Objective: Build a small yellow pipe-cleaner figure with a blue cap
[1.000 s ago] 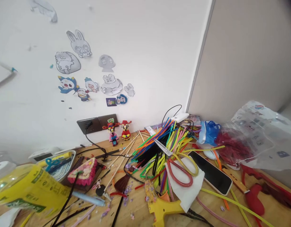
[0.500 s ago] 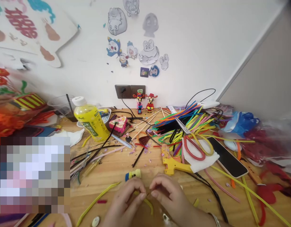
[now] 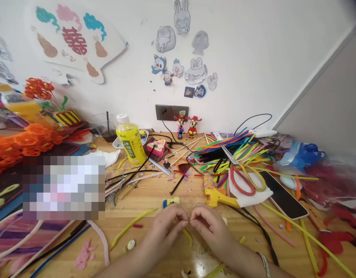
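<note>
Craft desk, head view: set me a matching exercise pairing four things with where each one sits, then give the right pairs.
Things:
1 scissors
2 black-screened phone
3 yellow drink bottle
4 two small figurines

Places:
A standing upright beside a pink craft piece
B standing just right of the wall socket
C handles resting on white tissue
D lying screen up, right of the tissue

Pairs: 1-C, 2-D, 3-A, 4-B

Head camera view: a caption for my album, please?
Left hand and right hand meet at the fingertips over a wooden desk strewn with pipe cleaners.
</note>
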Demonstrator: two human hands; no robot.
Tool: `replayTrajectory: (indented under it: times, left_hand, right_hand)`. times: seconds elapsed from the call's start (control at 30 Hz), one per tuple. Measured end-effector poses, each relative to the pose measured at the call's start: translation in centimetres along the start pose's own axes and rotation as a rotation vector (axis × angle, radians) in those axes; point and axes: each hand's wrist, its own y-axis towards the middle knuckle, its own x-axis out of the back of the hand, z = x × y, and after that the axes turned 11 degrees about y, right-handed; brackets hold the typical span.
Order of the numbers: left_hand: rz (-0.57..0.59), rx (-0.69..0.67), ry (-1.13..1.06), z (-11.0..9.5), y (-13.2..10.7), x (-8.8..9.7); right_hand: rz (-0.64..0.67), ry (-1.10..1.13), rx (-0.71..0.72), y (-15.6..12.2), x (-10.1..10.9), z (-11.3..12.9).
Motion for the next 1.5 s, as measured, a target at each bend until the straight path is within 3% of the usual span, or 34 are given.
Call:
replayTrajectory:
  times: [0.17, 0.3, 0.63, 0.9, 1.27, 1.5]
  left_hand:
    - [-0.186, 0.098, 0.231, 2.1, 1.1, 1.6]
    - [-0.054, 0.097, 0.348, 3.1, 1.6, 2.4]
    - [-0.027, 0.12, 0.022, 2.3, 1.6, 2.1]
    - [0.063, 0.084, -0.347, 2.3, 1.5, 0.4]
    - [0.141, 0.079, -0.496, 2.4, 0.8, -0.5]
    - [0.272, 0.142, -0.511, 0.9, 0.8, 0.5]
  right_hand:
    - [-0.004, -0.024, 0.006, 0.0, 0.2, -0.5]
    - [-0.012, -0.052, 0.039, 0.0, 0.3, -0.7]
    - [0.006, -0.153, 0.154, 0.2, 0.4, -0.6]
    - [0.171, -0.218, 0.21, 0.5, 1.2, 0.7]
    - [0.291, -0.268, 0.124, 0.6, 1.6, 1.8]
    - [0.289, -0.289, 0.12, 0.4, 1.7, 1.5]
